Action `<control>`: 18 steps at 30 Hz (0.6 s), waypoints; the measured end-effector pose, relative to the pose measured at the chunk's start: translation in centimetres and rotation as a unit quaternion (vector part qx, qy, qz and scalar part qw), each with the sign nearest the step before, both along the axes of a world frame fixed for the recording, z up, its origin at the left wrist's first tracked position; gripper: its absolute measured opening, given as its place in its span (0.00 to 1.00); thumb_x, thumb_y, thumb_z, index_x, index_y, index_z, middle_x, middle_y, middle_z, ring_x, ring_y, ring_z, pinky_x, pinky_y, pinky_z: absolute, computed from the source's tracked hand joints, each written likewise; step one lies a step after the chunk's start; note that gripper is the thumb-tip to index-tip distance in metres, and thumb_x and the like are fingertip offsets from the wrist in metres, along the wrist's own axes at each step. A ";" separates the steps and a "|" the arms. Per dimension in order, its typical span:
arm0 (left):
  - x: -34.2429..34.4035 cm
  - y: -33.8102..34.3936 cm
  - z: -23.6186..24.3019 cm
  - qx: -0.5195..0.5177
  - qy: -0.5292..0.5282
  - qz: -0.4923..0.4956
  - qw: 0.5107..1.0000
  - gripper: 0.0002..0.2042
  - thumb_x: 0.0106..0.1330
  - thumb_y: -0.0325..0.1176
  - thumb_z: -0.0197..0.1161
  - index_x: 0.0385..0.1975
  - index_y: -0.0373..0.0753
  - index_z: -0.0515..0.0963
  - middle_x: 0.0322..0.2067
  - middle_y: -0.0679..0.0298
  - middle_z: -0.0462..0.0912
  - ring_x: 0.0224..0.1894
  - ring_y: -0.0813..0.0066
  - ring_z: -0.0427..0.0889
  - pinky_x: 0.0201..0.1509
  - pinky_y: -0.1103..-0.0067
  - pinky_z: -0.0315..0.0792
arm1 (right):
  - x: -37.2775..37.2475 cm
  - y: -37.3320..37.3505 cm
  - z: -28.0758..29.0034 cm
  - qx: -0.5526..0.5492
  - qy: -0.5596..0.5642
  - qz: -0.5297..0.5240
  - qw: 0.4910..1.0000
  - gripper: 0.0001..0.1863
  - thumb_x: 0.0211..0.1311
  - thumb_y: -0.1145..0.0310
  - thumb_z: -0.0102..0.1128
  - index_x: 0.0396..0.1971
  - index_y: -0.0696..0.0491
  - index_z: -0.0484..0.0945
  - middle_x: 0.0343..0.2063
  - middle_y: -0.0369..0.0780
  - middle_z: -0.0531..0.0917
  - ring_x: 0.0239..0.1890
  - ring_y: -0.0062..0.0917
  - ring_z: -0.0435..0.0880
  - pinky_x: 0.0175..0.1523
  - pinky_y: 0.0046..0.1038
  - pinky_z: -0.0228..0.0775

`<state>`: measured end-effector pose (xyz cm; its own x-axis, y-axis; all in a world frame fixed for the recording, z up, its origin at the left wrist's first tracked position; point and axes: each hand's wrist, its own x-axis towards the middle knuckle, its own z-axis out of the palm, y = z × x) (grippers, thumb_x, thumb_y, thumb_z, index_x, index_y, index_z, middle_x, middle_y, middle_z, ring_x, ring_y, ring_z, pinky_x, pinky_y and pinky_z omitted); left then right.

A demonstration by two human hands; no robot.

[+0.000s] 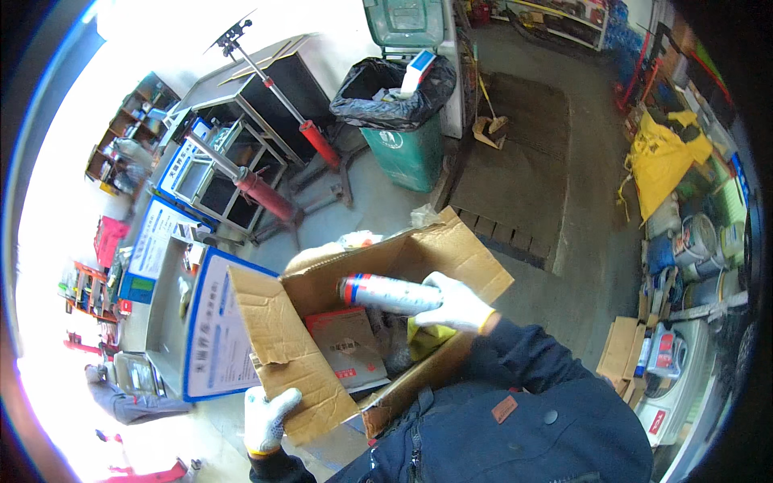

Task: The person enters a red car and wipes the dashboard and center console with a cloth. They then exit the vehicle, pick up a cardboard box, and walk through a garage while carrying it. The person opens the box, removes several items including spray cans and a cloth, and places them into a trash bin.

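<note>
- One can [390, 295] hangs over an open cardboard box [471, 248], its long axis running from nine o'clock toward three and dipping slightly; the red-and-blue end points to nine.
- Right hand [457, 303], white-gloved, fingers wrapped around the can's three o'clock end.
- Left hand [270, 419], also gloved, half curled against the box's flap [312, 402] at seven o'clock; whether it grips, one cannot tell.
- Glove hides the can's held end; beneath, a yellow-green cloth [427, 340] shows only partly, and shadowed contents blur. Lower edge cuts off the left sleeve [278, 467].
</note>
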<state>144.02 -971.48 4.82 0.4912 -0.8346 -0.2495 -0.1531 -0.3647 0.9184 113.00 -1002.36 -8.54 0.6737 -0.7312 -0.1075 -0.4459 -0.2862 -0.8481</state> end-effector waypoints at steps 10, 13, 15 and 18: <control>11.2 -25.4 -2.0 -0.040 0.059 0.141 0.987 0.16 0.65 0.30 0.73 0.45 0.23 0.87 0.39 0.54 0.92 0.37 0.69 0.90 0.45 0.73 0.84 | 11.1 -33.1 12.4 -0.014 -0.229 -0.053 0.972 0.34 0.53 0.61 0.88 0.55 0.55 0.78 0.48 0.38 0.86 0.49 0.21 0.86 0.54 0.28 0.82; 13.5 -32.0 -1.5 0.005 -0.050 0.172 0.984 0.13 0.64 0.31 0.75 0.41 0.26 0.88 0.36 0.57 0.91 0.37 0.70 0.89 0.46 0.73 0.83 | 16.4 -42.8 15.3 0.020 -0.309 -0.025 0.951 0.31 0.58 0.67 0.85 0.57 0.56 0.77 0.49 0.38 0.86 0.48 0.19 0.87 0.47 0.25 0.85; 14.7 -34.3 -0.5 -0.033 0.050 0.178 0.982 0.13 0.64 0.31 0.76 0.40 0.27 0.88 0.36 0.57 0.91 0.37 0.70 0.89 0.46 0.72 0.82 | 19.9 -47.6 17.3 0.013 -0.332 -0.013 0.943 0.30 0.58 0.69 0.83 0.58 0.57 0.76 0.47 0.39 0.88 0.42 0.19 0.89 0.43 0.23 0.86; 17.1 -36.8 0.1 0.027 -0.013 0.183 0.983 0.12 0.65 0.33 0.77 0.40 0.30 0.88 0.36 0.55 0.89 0.37 0.62 0.86 0.46 0.66 0.79 | 24.0 -54.2 21.9 -0.065 -0.338 -0.014 0.939 0.29 0.59 0.71 0.82 0.57 0.57 0.77 0.40 0.41 0.90 0.32 0.22 0.90 0.36 0.23 0.84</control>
